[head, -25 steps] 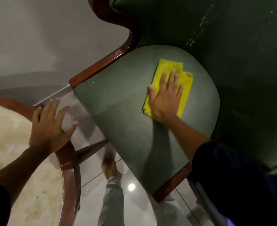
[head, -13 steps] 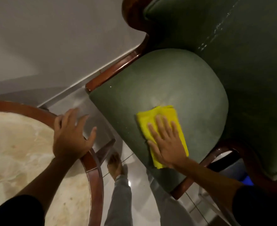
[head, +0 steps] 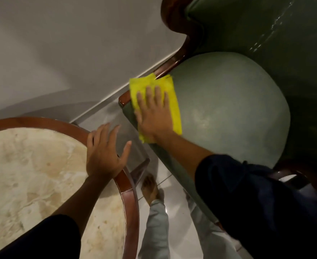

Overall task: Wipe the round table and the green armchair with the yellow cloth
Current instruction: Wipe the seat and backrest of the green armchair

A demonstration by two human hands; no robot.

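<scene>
The green armchair (head: 228,109) fills the right side, its padded seat facing me under a dark green backrest. My right hand (head: 154,113) lies flat on the folded yellow cloth (head: 174,101), pressing it onto the seat's left edge, where the cloth overlaps the brown wooden frame. The round table (head: 129,199), with a beige marble top and a brown wooden rim, sits at the lower left. My left hand (head: 105,156) rests on that rim with its fingers spread, holding nothing.
A pale wall (head: 60,53) runs behind the chair and the table. Between them is a narrow strip of glossy tiled floor (head: 176,217), where my bare foot (head: 150,189) and grey trouser legs stand. The chair's wooden arm (head: 180,51) curves up at the top.
My right hand has slid the yellow cloth from the seat's front part up and left to its edge by the wooden frame. My left hand stays on the table rim.
</scene>
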